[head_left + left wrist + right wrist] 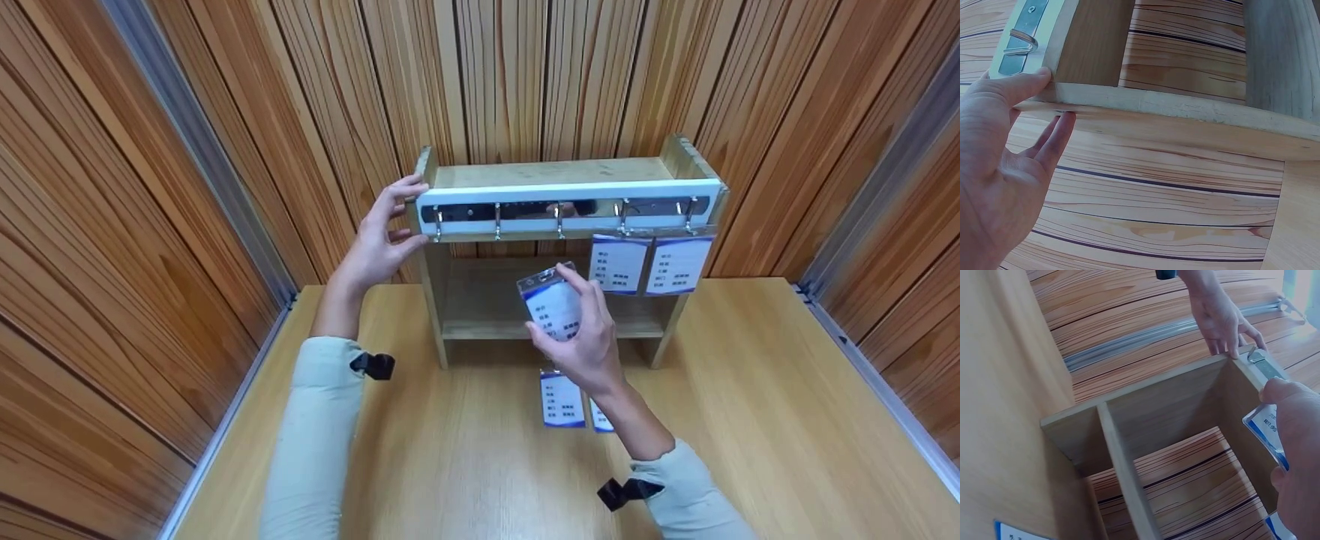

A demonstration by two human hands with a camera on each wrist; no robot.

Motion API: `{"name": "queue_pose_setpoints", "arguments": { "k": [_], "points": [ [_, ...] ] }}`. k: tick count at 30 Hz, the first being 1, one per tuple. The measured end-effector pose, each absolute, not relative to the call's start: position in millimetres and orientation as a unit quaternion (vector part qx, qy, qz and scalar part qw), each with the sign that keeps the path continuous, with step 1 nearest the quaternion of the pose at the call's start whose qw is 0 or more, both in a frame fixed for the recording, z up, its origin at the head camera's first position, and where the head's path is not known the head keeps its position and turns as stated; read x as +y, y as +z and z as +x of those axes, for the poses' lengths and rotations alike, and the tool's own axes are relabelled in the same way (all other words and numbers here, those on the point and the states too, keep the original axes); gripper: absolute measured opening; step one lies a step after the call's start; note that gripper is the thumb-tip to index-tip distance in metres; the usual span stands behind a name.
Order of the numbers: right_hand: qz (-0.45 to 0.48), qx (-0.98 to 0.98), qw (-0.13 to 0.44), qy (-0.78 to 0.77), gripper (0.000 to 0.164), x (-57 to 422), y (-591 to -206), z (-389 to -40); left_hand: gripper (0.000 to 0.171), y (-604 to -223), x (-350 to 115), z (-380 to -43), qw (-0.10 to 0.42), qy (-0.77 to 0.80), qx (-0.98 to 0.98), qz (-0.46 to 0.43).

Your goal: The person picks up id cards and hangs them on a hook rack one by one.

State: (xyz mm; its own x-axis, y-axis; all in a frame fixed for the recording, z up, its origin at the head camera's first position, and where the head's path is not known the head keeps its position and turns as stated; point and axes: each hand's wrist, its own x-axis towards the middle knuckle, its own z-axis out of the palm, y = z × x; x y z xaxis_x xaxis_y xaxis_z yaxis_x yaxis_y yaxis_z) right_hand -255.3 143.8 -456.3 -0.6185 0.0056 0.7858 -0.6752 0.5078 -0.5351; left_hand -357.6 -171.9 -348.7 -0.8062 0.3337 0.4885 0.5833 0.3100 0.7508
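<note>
My left hand (377, 244) grips the upper left end of a wooden shelf (555, 174), thumb at the front edge and fingers along the outer side. In the left wrist view the thumb lies just below a hook (1022, 44). My right hand (591, 349) pinches a clear-sleeved name badge (553, 306) between thumb and fingers, tilted, in front of the shelf's middle opening. Above it runs a metal hook rail (525, 212) on a white board. Two badges hang side by side from its right hooks, one badge (619, 262) beside another badge (681, 265).
On the table (457, 450), in front of the shelf, lies a badge (562, 400). Another badge (601, 417) beside it is partly hidden by my right forearm. Wood-plank walls (495, 82) enclose the back and sides.
</note>
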Motion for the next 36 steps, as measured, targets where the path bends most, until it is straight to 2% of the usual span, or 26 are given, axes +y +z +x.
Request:
{"name": "queue_pose_setpoints", "arguments": {
  "k": [7,14,22,36],
  "points": [
    [0.212,-0.762,0.413,0.451,0.085,142,-445,-261,0.065,-348,-171,-358,0.121,-0.513,-0.801,-0.283],
    [0.194,-0.757,0.412,0.469,0.085,142,-438,-262,0.065,-349,-171,-357,0.121,-0.513,-0.802,-0.282],
    [0.189,-0.75,0.437,0.46,0.085,141,-434,-266,0.065,-349,-171,-358,0.124,-0.511,-0.802,-0.283],
    [0.176,-0.754,0.437,0.459,0.083,141,-433,-277,0.066,-349,-172,-358,0.122,-0.51,-0.804,-0.279]
  ]
}}
